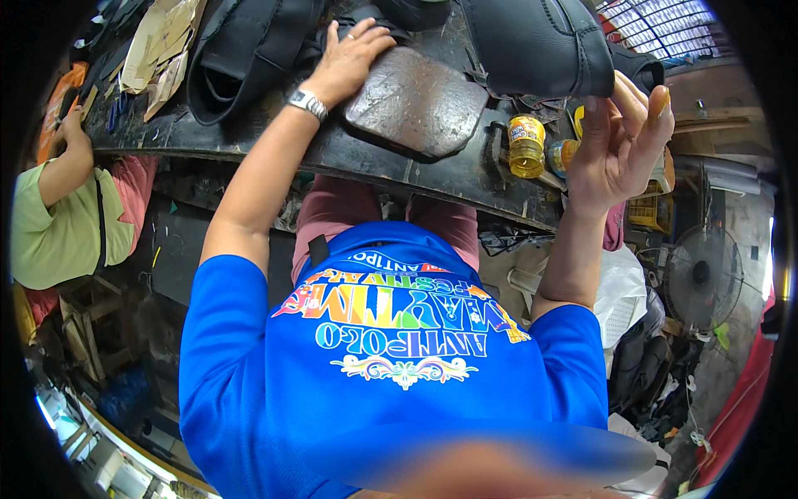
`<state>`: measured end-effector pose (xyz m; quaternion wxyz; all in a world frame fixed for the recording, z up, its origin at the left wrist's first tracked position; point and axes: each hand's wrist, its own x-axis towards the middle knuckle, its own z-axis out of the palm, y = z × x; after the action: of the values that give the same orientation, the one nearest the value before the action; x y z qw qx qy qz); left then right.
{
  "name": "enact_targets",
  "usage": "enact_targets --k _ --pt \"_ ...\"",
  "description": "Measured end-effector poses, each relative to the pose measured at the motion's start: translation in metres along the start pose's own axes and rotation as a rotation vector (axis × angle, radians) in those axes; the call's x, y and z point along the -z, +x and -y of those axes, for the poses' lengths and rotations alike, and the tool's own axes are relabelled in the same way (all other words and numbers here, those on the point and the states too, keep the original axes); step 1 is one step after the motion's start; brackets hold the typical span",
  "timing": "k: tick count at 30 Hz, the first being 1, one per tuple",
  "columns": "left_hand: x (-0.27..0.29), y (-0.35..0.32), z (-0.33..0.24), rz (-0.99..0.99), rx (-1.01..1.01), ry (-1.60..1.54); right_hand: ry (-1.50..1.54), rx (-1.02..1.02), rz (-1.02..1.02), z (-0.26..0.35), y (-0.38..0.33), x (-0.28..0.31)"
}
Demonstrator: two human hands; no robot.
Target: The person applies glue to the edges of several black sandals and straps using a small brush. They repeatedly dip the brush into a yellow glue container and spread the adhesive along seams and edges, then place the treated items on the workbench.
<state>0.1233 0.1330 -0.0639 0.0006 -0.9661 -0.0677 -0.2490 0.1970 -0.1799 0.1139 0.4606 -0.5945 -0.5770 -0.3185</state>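
Observation:
My left hand (353,60) lies with its fingers spread over black material at the back of the bench, beside a dark, worn slab (417,101) with cut corners. Above my right hand (622,145) is a large black leather shoe (540,50) with stitched seams. My right thumb and forefinger meet its lower end, with the thumb tip partly hidden there; the other fingers stick up. Left of my left hand sits another black leather piece (241,62) with an open end. A bottle of yellow liquid (526,148) stands near the bench's front edge.
The dark workbench (274,137) crosses in front of me. Brown cardboard pieces (162,50) lie at its far left, near a co-worker in a light green shirt (66,224). A second small container (563,156) is beside the bottle. A fan (702,270) stands at the right.

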Motion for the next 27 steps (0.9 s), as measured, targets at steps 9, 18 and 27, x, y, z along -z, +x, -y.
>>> enact_targets --k 9,18,27 --pt "0.045 -0.005 -0.012 -0.378 -0.008 -0.483 0.099 0.116 0.2 0.034 -0.016 -0.011" --pt "0.083 -0.097 -0.08 0.113 0.77 -2.428 0.069 -0.099 0.334 0.05 -0.109 -0.034" --pt "0.09 -0.082 -0.107 0.236 0.726 -2.41 -0.483 -0.885 0.47 0.043 -0.151 0.026"
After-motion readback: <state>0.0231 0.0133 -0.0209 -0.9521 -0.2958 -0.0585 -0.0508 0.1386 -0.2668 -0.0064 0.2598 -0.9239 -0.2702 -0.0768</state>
